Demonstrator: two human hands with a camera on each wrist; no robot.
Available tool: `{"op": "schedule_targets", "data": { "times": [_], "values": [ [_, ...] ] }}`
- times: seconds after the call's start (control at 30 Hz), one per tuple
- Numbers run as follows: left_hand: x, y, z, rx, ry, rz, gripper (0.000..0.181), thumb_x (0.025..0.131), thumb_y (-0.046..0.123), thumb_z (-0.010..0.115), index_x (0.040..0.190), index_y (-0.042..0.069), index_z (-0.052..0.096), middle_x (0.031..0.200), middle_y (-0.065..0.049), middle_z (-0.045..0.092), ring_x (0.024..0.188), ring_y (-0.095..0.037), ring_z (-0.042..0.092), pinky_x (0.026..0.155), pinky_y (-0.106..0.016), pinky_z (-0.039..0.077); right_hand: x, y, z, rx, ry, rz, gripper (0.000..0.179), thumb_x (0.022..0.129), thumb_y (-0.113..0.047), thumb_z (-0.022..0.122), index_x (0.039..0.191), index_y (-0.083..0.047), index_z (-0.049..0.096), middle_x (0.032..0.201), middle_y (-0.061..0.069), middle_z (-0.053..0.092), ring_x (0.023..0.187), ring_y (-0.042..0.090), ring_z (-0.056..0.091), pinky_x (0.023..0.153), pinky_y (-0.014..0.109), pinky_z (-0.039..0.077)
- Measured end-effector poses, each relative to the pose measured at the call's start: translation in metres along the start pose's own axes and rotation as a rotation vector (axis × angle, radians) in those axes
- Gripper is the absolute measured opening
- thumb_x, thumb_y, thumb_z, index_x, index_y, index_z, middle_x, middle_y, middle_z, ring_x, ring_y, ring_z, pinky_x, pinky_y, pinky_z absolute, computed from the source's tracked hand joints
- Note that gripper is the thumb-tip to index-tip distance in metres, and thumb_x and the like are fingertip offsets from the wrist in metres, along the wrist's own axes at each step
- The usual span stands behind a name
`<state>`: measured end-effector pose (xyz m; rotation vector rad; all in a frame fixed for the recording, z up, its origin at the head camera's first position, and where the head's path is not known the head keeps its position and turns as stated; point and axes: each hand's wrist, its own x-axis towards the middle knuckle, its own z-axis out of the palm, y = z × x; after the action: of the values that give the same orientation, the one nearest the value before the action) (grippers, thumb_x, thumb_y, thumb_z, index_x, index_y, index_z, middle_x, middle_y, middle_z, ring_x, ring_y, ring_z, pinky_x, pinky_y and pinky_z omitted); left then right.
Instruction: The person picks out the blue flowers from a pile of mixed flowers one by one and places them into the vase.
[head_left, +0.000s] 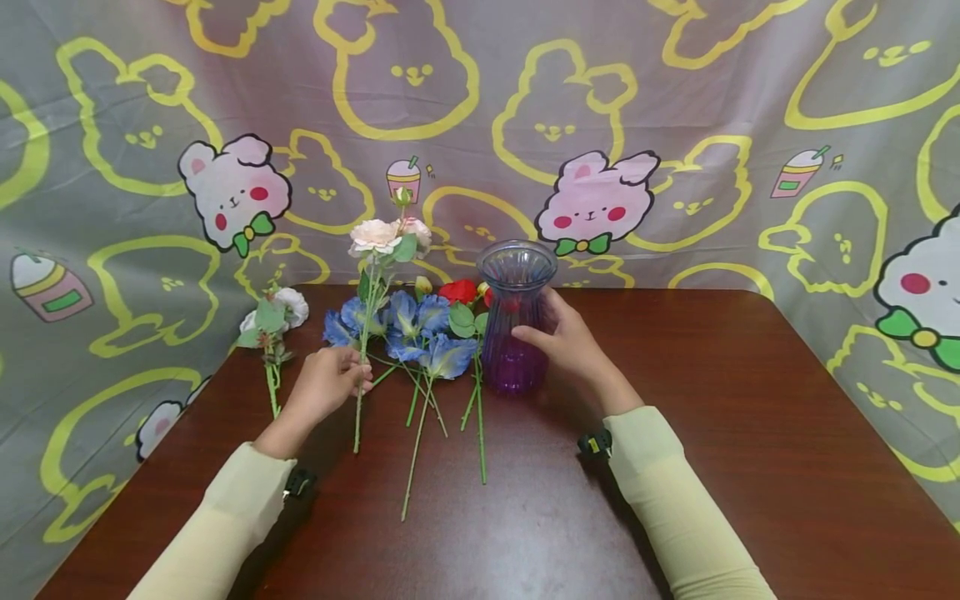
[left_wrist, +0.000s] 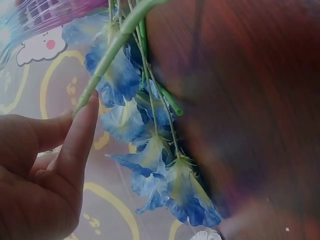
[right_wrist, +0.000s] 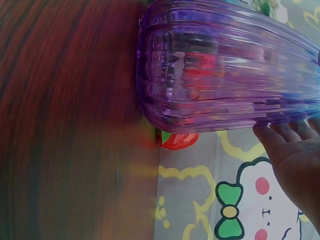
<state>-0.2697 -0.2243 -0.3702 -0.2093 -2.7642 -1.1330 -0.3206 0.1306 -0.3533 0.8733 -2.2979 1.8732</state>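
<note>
My left hand [head_left: 330,382] pinches the green stem [left_wrist: 109,56] of a pale pink artificial rose [head_left: 375,237], which stands nearly upright with its blooms above the hand. Near the middle of the table, a ribbed glass vase [head_left: 517,333], clear-blue at the flared rim and purple at the base, is gripped from its right side by my right hand [head_left: 573,346]. In the right wrist view the fingertips lie along the wall of the purple vase [right_wrist: 220,85]. Blue artificial flowers [head_left: 420,325] lie between the two hands, their stems pointing toward me.
Red artificial flowers [head_left: 459,292] lie behind and left of the vase. At the table's left edge is a white artificial flower [head_left: 288,308] with leaves. A cartoon-printed cloth [head_left: 465,100] hangs behind the brown table [head_left: 720,433].
</note>
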Motion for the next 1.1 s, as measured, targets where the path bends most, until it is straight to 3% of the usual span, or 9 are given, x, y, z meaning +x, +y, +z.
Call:
{"op": "schedule_targets", "data": {
  "times": [0.23,0.5,0.8,1.1],
  "values": [
    [-0.002,-0.002,-0.007,0.031,0.042,0.011,0.010,0.093,0.001,0.062,0.092,-0.008,0.066,0.076,-0.015,0.071,0.062,-0.021,0.070,0.052,-0.025,0.052,-0.001,-0.001,-0.001,-0.005,0.007,0.010,0.073,0.090,-0.006,0.069,0.151,-0.005,0.029,0.147,0.015,0.043,0.135,0.028,0.041,0.108,0.042,0.034],
    [-0.005,-0.005,-0.025,0.053,0.073,-0.041,0.022,0.097,0.004,0.059,0.107,-0.015,0.061,0.087,-0.022,0.071,0.068,-0.025,0.071,0.060,-0.035,0.057,0.000,-0.002,-0.001,-0.016,0.008,0.000,0.073,0.090,-0.005,0.069,0.151,-0.004,0.029,0.147,0.017,0.043,0.136,0.029,0.040,0.108,0.042,0.034],
    [-0.014,-0.023,-0.043,0.147,0.116,-0.120,0.020,0.096,0.007,0.059,0.101,-0.012,0.065,0.079,-0.017,0.072,0.063,-0.021,0.069,0.055,-0.028,0.051,0.000,-0.001,0.000,-0.010,0.007,0.008,0.075,0.090,-0.006,0.070,0.152,-0.005,0.028,0.147,0.016,0.043,0.136,0.029,0.039,0.108,0.044,0.033],
    [-0.020,-0.046,-0.055,0.244,0.124,-0.172,0.018,0.094,0.009,0.062,0.085,-0.006,0.068,0.065,-0.008,0.069,0.058,-0.021,0.066,0.051,-0.030,0.042,0.000,0.000,0.000,0.015,0.010,0.023,0.074,0.090,-0.006,0.070,0.152,-0.006,0.028,0.147,0.016,0.043,0.135,0.028,0.040,0.108,0.043,0.034]
  ]
}}
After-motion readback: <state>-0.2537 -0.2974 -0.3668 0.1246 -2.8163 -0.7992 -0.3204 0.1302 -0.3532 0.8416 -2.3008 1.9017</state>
